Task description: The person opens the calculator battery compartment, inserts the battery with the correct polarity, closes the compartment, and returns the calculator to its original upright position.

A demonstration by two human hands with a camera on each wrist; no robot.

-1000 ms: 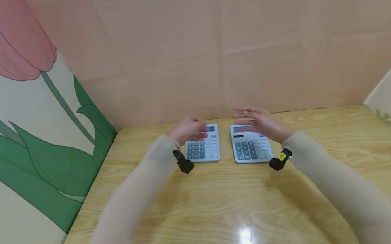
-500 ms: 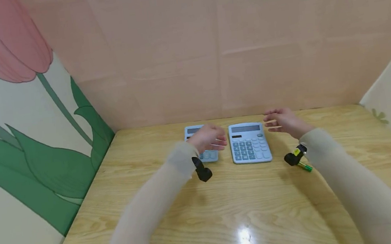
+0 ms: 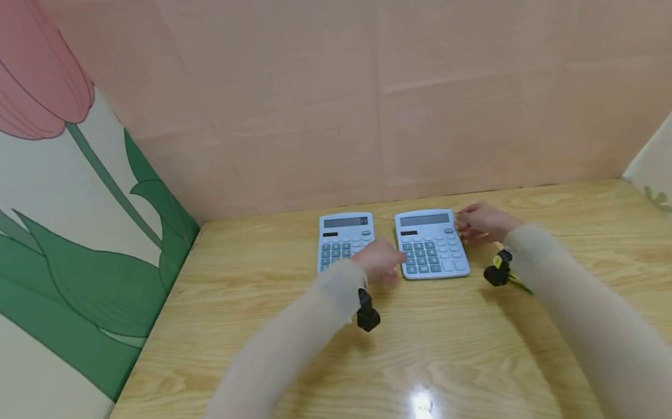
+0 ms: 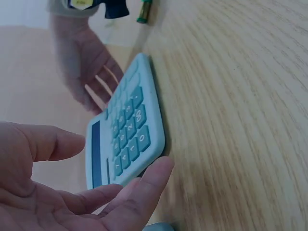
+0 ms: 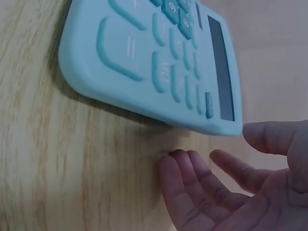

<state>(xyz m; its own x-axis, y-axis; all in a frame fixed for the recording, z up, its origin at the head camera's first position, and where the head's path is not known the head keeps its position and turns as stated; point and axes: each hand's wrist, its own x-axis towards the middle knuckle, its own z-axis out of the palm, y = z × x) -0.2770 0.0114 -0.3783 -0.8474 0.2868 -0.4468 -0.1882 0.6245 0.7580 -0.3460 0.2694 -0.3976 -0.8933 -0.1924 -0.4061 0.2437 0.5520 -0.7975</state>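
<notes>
Flanking right calculator (image 3: 431,244): opposite sides, we judge, for even access.
Left hand (image 3: 378,260): fingers extended, holding nothing.
Right hand (image 3: 486,222): loosely curved, holding nothing; contact unclear.

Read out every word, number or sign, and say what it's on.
On keys of the right calculator:
"7" key
"4" key
"1" key
"2" key
"0" key
"00" key
"=" key
"+" key
"MU" key
Other key markings, the left calculator's display and the yellow wrist label: too small or blurred to read for certain.
</notes>
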